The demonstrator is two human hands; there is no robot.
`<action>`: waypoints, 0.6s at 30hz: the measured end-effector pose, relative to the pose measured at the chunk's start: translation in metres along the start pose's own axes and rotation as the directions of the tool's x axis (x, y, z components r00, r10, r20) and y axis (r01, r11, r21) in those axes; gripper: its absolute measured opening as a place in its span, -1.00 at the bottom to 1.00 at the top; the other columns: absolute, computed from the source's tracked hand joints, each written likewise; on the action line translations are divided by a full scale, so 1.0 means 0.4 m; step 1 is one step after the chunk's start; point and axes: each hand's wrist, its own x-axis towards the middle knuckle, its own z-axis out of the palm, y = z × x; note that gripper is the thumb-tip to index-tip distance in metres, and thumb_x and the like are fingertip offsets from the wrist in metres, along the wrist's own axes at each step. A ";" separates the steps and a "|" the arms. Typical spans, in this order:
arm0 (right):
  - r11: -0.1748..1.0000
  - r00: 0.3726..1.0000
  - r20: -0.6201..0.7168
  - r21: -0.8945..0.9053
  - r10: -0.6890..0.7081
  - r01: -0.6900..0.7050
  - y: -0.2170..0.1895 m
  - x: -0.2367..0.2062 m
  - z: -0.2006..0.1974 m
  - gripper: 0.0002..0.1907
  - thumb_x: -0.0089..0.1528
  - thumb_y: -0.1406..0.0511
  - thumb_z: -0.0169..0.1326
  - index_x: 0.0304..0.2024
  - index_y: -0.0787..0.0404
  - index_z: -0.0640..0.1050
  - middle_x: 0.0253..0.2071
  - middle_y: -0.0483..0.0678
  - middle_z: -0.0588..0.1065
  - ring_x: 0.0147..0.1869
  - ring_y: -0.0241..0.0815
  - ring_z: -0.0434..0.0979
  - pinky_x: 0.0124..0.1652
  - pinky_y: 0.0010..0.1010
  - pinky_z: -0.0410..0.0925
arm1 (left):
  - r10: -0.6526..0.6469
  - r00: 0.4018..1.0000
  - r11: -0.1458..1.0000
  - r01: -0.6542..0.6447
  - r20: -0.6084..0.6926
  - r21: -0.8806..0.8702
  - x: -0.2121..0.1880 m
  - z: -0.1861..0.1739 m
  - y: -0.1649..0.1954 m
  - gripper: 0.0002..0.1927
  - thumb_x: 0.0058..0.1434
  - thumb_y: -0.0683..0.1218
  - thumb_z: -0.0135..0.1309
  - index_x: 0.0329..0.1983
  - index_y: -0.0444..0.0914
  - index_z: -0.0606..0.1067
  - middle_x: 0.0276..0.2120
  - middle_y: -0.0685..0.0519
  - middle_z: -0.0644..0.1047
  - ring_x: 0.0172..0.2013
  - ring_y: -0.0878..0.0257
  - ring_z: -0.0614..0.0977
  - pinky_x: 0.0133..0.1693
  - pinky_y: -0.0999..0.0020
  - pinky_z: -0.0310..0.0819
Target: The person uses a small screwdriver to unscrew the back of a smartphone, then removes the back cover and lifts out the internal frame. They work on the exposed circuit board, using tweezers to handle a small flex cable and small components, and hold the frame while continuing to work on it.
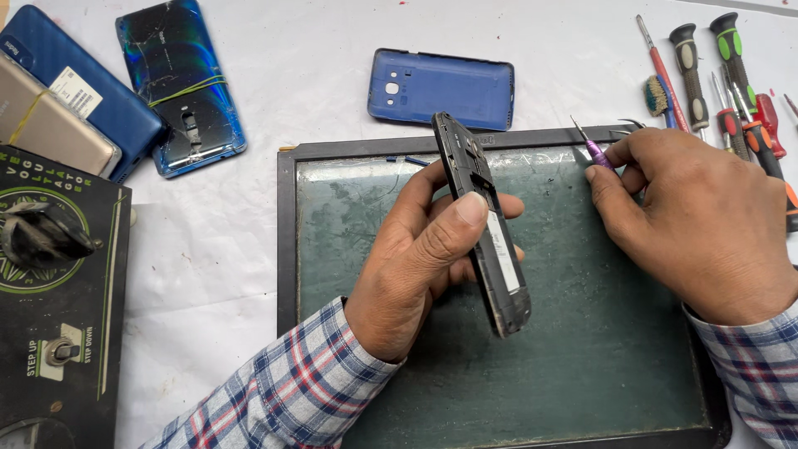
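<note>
Head view, item by item.

Your left hand (420, 258): you are gripping a black phone body (482, 224) with its back cover off. Your thumb is pressing along its near edge and your fingers are curling around the far side, so the hand is closed firmly on it. You are holding the phone body on edge, tilted, its upper end pointing away from you and its lower end toward you, lifted above the dark green work mat (582, 349).

Your right hand (698, 224): you are pinching a slim purple-handled screwdriver (592, 145) between thumb and forefinger, the other fingers folded in. Its metal tip is pointing up and to the left, toward the top end of the phone body but not touching it. The hand is resting over the right part of the mat.

Position of the phone body: it is sitting between your two hands, clamped in the left, just beside the right.

Surroundings: a blue back cover (440, 87) is lying on the white cloth just beyond the mat. More screwdrivers (731, 75) and a small brush are lying at the far right. Three phones (179, 83) bound with rubber bands are stacked at the far left, with a black control box (58, 299) below them.
</note>
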 end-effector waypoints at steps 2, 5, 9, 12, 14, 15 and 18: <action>1.000 1.000 -0.023 0.004 -0.019 0.019 -0.001 -0.001 -0.001 -0.78 0.27 0.16 0.21 -0.22 0.19 0.64 -0.45 -0.12 0.58 -0.46 -0.11 0.59 -0.49 -0.27 0.37 | 0.006 1.000 1.000 -0.006 -0.006 0.020 0.001 0.000 -0.003 0.07 0.24 0.31 0.15 0.49 -0.45 -0.01 0.09 -0.28 0.52 -0.08 0.10 0.69 -0.13 0.21 0.71; 0.995 0.991 -0.096 0.040 -0.089 0.093 -0.006 -0.005 -0.006 -0.76 0.27 0.17 0.22 -0.21 0.24 0.64 -0.41 -0.06 0.57 -0.46 -0.10 0.57 -0.49 -0.27 0.36 | 0.011 1.000 0.998 -0.011 -0.006 0.056 0.000 -0.002 -0.009 0.10 0.21 0.31 0.15 0.52 -0.43 -0.08 0.12 -0.30 0.52 -0.02 0.09 0.69 -0.09 0.23 0.70; 0.897 0.989 -0.114 0.421 -0.094 0.134 -0.015 -0.023 -0.014 -0.67 0.35 0.14 0.14 -0.07 0.30 0.59 -0.37 -0.08 0.54 -0.45 -0.27 0.51 -0.48 -0.43 0.35 | 0.035 0.999 0.996 -0.035 -0.001 0.079 -0.001 -0.003 -0.018 0.13 0.19 0.26 0.15 0.55 -0.42 -0.12 0.15 -0.31 0.50 0.04 0.08 0.66 -0.08 0.22 0.72; 0.633 0.984 0.107 0.774 -0.140 0.006 -0.021 -0.044 -0.004 -0.58 0.40 0.12 0.02 0.11 0.31 0.52 -0.34 -0.16 0.55 -0.42 -0.40 0.48 -0.47 -0.55 0.35 | 0.059 0.998 0.996 -0.060 0.014 0.062 -0.002 -0.002 -0.024 0.09 0.21 0.17 0.17 0.55 -0.43 -0.13 0.17 -0.31 0.49 0.04 0.07 0.65 -0.11 0.23 0.72; 0.501 0.946 0.268 0.853 -0.180 -0.146 -0.021 -0.057 0.009 -0.53 0.42 0.09 -0.04 0.22 0.27 0.48 -0.39 -0.16 0.54 -0.44 -0.41 0.44 -0.49 -0.56 0.35 | 0.080 0.996 0.996 -0.082 0.037 0.035 -0.003 0.000 -0.027 0.05 0.24 0.10 0.18 0.56 -0.42 -0.14 0.18 -0.32 0.47 0.04 0.07 0.65 -0.11 0.25 0.72; 0.473 0.922 0.346 0.851 -0.176 -0.229 -0.020 -0.062 0.018 -0.52 0.44 0.08 -0.06 0.27 0.24 0.46 -0.45 -0.15 0.51 -0.45 -0.39 0.41 -0.51 -0.54 0.34 | 0.095 0.994 0.995 -0.096 0.050 0.020 -0.004 0.001 -0.027 0.03 0.26 0.05 0.17 0.57 -0.40 -0.15 0.19 -0.32 0.46 0.05 0.09 0.65 -0.10 0.26 0.72; 0.394 0.883 0.430 0.857 -0.188 -0.332 -0.019 -0.071 0.045 -0.49 0.45 0.05 -0.10 0.30 0.22 0.45 -0.50 -0.14 0.50 -0.52 -0.39 0.40 -0.56 -0.53 0.32 | 0.173 0.979 0.985 -0.170 0.104 -0.039 -0.007 0.005 -0.027 0.01 0.31 -0.05 0.16 0.60 -0.28 -0.22 0.20 -0.29 0.41 0.05 0.12 0.65 -0.08 0.27 0.73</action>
